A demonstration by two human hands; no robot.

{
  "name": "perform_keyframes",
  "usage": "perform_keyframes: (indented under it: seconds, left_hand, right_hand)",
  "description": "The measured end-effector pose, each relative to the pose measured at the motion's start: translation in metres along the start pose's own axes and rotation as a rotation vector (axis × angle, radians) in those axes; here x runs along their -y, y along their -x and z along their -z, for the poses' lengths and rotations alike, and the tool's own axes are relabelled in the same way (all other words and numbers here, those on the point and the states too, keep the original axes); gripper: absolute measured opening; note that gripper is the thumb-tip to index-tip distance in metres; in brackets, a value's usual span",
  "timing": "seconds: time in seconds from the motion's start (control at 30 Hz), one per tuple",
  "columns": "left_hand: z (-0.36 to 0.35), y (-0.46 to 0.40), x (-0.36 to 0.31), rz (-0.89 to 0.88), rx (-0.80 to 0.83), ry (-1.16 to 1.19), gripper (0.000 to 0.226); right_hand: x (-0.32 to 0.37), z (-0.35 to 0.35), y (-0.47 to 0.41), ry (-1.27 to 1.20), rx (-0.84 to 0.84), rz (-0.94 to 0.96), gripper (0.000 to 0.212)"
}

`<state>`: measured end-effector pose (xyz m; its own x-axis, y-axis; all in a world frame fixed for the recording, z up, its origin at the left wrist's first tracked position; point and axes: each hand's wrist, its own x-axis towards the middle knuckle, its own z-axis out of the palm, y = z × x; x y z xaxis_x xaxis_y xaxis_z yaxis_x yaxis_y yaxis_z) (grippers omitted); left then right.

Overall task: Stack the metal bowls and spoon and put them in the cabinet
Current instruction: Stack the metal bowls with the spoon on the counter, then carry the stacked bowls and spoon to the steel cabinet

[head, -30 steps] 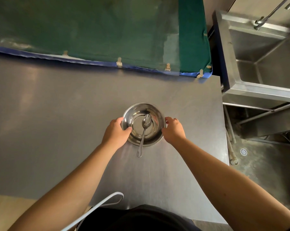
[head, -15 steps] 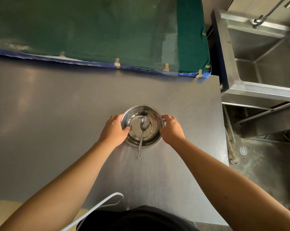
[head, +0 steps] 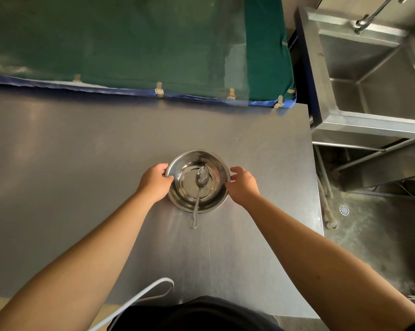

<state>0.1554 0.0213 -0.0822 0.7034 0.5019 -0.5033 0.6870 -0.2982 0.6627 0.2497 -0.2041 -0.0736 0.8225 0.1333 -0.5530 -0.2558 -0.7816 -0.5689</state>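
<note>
A stack of shiny metal bowls (head: pixel 188 163) is at the middle of the steel table (head: pixel 82 163). A metal spoon (head: pixel 199 192) lies in the top bowl, its handle sticking out over the near rim toward me. My left hand (head: pixel 155 182) grips the left rim of the bowls, thumb over the edge. My right hand (head: pixel 242 185) holds the right rim with the fingers curled around it. Whether the bowls touch the table I cannot tell. No cabinet is in view.
A green cloth with a blue hem (head: pixel 139 48) covers the far side of the table. A deep steel sink (head: pixel 373 75) with a tap stands to the right, beyond a gap. A floor drain (head: pixel 344 209) lies below it. A white cord (head: pixel 144 292) hangs near my body.
Both hands have stayed on the bowls' rims. The bowls and spoon shifted only slightly in the view, a little toward me and left.
</note>
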Motion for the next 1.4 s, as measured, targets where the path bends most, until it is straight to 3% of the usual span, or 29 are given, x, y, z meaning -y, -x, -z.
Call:
perform_keyframes:
  seconds: [0.4, 0.57, 1.03, 1.4]
  left_hand:
    - [0.009, 0.009, 0.004, 0.066, 0.094, 0.242, 0.044]
    - [0.020, 0.025, 0.001, 0.016, 0.133, 0.332, 0.043]
    - [0.047, 0.071, -0.043, -0.174, 0.442, 0.455, 0.036]
    - [-0.020, 0.154, -0.109, -0.252, 0.603, 0.414, 0.030]
  right_hand:
    - [-0.004, 0.001, 0.015, -0.103, 0.014, -0.074, 0.044]
    - [-0.006, 0.009, 0.041, -0.156, -0.029, -0.080, 0.043]
    - [-0.015, 0.054, 0.153, -0.404, -0.242, -0.084, 0.029]
    - [-0.102, 0.130, 0.249, -0.733, -0.399, -0.072, 0.033]
